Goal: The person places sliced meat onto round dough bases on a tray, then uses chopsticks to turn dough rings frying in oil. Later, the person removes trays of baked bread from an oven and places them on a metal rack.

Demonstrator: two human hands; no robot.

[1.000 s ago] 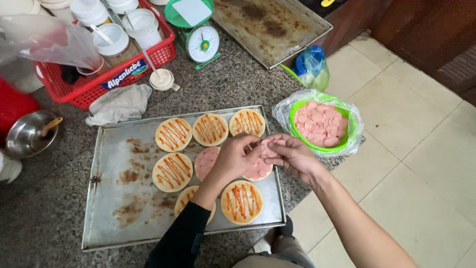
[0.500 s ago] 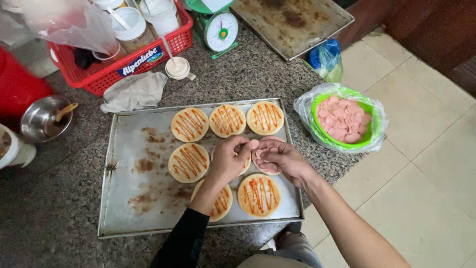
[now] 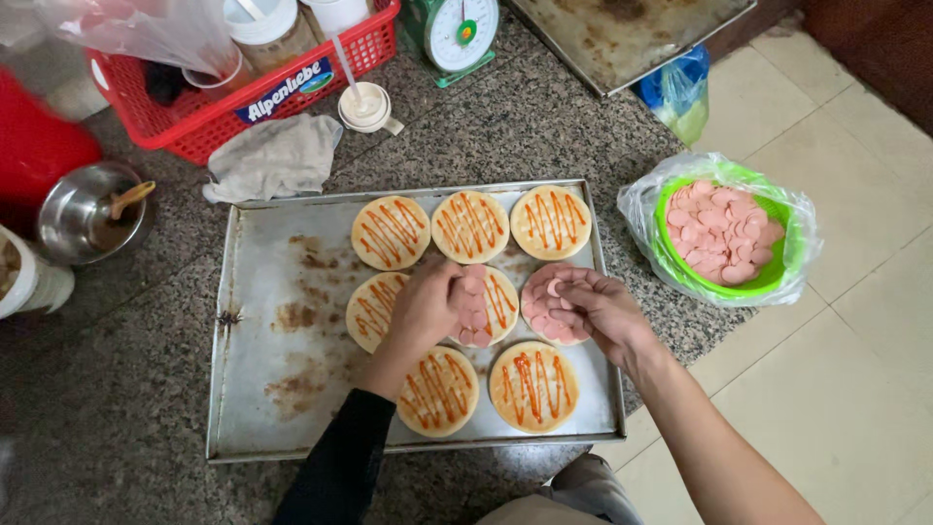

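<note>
Fingers of left hand point(image 3: 428, 306) flat on sausage slices point(image 3: 473, 309), right hand point(image 3: 593, 311) pinching a slice, tray point(image 3: 262, 389) left half bare

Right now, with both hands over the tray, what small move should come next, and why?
Probably the left hand should lay more sausage slices on the middle round: pink slices cover only its left part, and sauce stripes show on the rest. The right hand rests on a round already covered.
</note>
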